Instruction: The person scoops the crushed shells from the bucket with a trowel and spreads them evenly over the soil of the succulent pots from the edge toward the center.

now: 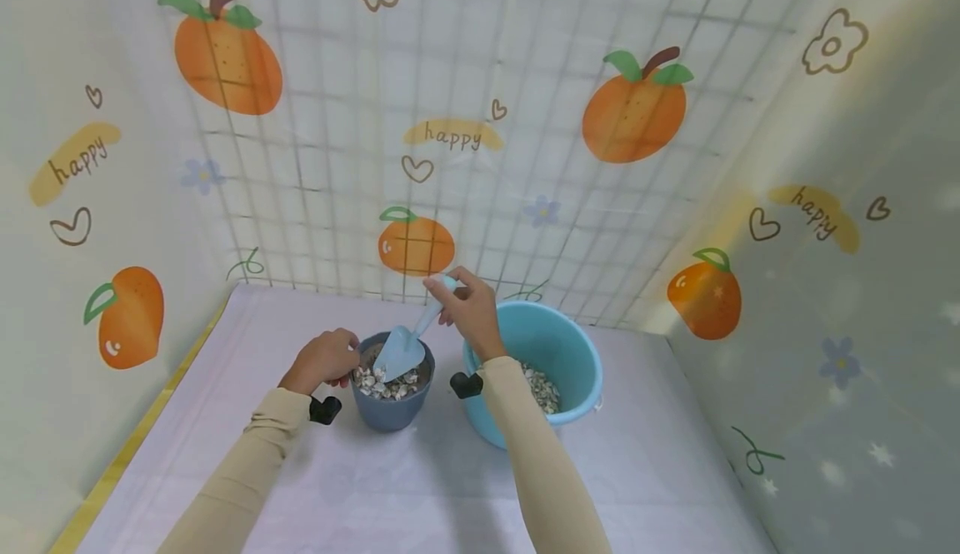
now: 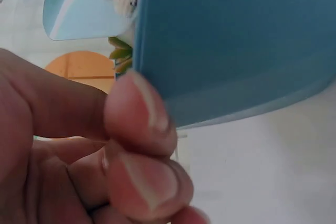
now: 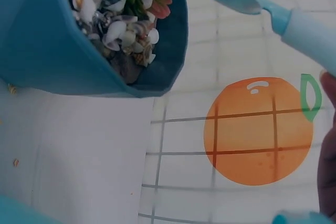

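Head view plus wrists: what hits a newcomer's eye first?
The big orange fruit prints on the pale backdrop. Then the light-blue bucket right of centre and, left of it, a grey-blue pot with a pale-blue scoop over it in the right hand. The right wrist view shows shells and a pink-tipped succulent inside the pot.

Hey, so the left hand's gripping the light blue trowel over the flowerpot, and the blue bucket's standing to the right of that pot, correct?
Not quite: the right hand, not the left, grips the light blue trowel over the flowerpot, as the head view shows. The blue bucket does stand to the right of that pot.
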Available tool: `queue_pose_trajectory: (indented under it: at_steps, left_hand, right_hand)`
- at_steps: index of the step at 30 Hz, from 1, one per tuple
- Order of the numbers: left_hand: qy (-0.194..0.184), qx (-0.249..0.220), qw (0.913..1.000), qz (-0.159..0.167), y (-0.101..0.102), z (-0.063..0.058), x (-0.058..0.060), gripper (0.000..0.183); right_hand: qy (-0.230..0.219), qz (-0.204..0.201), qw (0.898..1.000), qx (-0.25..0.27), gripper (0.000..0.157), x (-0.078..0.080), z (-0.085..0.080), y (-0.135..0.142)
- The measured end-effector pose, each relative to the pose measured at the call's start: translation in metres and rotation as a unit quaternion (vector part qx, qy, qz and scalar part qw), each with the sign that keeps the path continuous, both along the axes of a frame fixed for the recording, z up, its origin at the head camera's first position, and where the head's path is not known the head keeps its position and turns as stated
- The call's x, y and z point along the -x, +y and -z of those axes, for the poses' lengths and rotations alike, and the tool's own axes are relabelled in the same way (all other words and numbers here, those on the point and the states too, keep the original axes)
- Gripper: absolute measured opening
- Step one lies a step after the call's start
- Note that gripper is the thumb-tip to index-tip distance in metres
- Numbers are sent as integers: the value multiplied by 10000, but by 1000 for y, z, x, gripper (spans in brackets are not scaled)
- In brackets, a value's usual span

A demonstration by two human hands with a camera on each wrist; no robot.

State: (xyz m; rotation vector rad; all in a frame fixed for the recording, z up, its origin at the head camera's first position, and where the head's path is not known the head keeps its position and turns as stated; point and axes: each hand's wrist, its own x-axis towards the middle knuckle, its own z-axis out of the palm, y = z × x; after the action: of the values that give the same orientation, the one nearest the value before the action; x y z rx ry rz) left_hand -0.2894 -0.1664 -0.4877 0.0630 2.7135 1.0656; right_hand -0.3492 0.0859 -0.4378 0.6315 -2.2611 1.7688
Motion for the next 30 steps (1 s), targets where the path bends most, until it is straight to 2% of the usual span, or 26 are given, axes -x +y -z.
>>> queue_pose_trajectory:
  at_steps: [5, 9, 13, 16, 23, 30]
  left_hand:
    - [-191, -347, 9992, -52, 1, -2, -5, 49]
    - [-329, -432, 9985, -55, 1, -2, -8, 43]
    - [-307, -325, 9989, -104, 2, -2, -11, 20]
    - [-269, -219, 9993, -135, 2, -1, -12, 12]
    - [-198, 37, 9995, -245, 2, 1, -13, 17]
    - [-276, 136, 9992, -255, 6, -5, -16, 17]
  right_hand:
    - [47, 107, 9999, -8, 20, -4, -5, -1]
    - [162, 154, 9998, 6, 23, -2, -4, 0]
    - [269, 101, 9996, 41, 29, 2, 1, 2]
    - [346, 17, 9994, 80, 28, 3, 3, 2]
    - [574, -214, 9981, 59, 21, 5, 4, 1]
    - [770, -59, 9970, 20, 19, 9, 4, 3]
